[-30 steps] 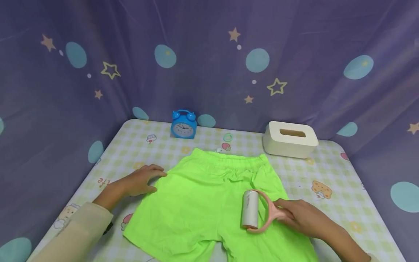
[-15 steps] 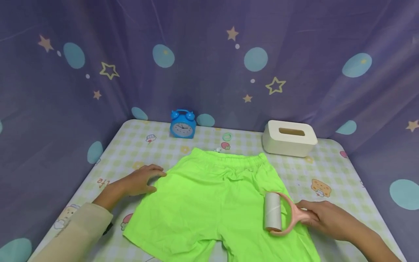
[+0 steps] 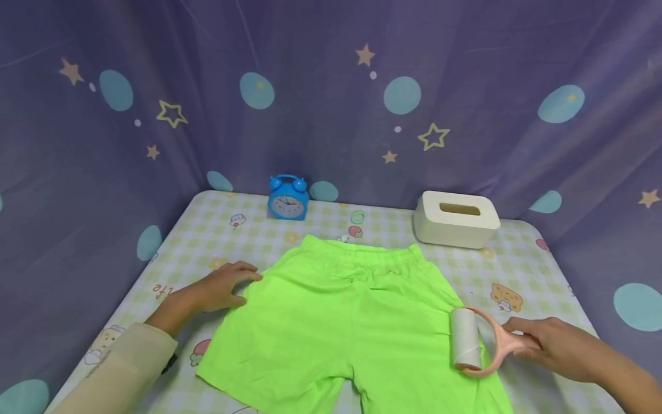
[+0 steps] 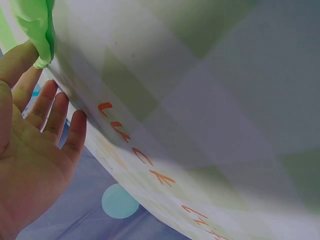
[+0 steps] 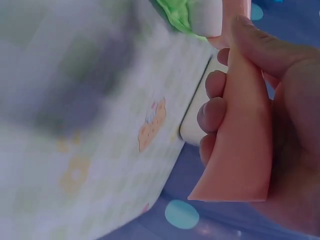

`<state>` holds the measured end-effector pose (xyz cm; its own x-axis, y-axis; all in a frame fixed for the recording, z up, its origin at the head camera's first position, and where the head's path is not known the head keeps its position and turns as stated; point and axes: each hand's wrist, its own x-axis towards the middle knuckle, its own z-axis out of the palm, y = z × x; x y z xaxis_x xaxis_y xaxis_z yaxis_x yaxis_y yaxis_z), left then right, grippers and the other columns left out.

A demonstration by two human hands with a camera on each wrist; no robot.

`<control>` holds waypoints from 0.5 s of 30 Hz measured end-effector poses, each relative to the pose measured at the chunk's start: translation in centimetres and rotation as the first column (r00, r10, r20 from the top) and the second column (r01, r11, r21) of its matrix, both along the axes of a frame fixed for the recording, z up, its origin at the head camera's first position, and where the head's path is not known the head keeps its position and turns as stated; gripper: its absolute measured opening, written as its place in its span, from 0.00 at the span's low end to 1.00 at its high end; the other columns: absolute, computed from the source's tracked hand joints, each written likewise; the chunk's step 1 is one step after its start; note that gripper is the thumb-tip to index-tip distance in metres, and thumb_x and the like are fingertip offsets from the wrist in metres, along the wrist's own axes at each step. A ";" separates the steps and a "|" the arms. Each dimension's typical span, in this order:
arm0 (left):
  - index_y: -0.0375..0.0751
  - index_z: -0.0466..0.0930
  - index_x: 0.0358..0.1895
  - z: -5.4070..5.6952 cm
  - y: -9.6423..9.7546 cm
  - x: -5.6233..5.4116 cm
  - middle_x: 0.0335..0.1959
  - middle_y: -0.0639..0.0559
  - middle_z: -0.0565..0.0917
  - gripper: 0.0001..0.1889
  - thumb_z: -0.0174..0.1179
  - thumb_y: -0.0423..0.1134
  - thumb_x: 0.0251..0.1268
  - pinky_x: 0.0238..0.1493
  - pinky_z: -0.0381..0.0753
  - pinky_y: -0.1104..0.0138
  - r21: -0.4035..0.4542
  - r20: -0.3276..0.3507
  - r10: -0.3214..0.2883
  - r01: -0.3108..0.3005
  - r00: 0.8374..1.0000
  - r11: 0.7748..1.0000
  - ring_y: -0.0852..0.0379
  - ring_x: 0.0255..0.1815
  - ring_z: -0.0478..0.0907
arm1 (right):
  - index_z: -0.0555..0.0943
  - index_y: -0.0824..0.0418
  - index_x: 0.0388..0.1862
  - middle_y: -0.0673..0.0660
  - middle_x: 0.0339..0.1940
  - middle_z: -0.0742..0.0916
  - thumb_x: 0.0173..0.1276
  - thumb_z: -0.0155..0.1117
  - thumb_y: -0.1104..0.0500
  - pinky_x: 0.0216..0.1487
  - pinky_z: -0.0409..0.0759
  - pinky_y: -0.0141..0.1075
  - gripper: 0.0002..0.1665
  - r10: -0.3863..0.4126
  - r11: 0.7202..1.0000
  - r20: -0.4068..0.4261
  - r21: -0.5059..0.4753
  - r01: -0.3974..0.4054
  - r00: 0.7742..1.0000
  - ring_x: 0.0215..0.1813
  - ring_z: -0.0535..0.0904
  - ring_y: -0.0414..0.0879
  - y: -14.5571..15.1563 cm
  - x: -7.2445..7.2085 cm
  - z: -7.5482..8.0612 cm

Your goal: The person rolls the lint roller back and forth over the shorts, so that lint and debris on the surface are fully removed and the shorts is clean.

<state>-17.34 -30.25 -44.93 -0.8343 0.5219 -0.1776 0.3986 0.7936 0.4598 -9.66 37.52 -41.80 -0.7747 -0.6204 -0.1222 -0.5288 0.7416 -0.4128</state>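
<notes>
Bright green shorts [image 3: 310, 310] lie spread on the table, waistband toward the back. My right hand [image 3: 561, 348] grips the pink handle of a lint roller [image 3: 466, 339], whose white roll rests on the shorts near their right side edge. In the right wrist view, the fingers wrap round the flared handle [image 5: 245, 125]. My left hand [image 3: 219, 286] touches the left side edge of the shorts with its fingertips. The left wrist view shows that hand [image 4: 40, 145] with fingers spread and slightly bent, the green cloth at the index finger and thumb.
A blue alarm clock [image 3: 288, 198] stands at the back of the table. To its right lies a small green ring [image 3: 358, 217], and farther right stands a cream tissue box [image 3: 456, 219]. A checked cloth [image 3: 207, 230] covers the table; a purple curtain [image 3: 320, 138] hangs behind.
My right hand has moved the lint roller rightward across the shorts, from near the middle to the right side edge. The left hand has stayed in place.
</notes>
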 end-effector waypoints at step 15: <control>0.40 0.75 0.69 0.0 -0.1 0.0 0.72 0.35 0.69 0.28 0.68 0.36 0.65 0.66 0.70 0.37 0.003 0.006 0.004 -0.004 1.000 1.000 0.29 0.72 0.65 | 0.75 0.38 0.48 0.30 0.22 0.66 0.69 0.69 0.49 0.23 0.60 0.26 0.13 0.047 0.996 -0.043 0.078 -0.044 0.998 0.22 0.59 0.24 0.6 -0.1 0.8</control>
<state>-17.35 -30.32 -44.94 -0.8351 0.5196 -0.1807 0.3930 0.7934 0.4648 -9.81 38.10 -40.97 -0.7516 -0.6452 -0.1370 -0.5794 0.7451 -0.3304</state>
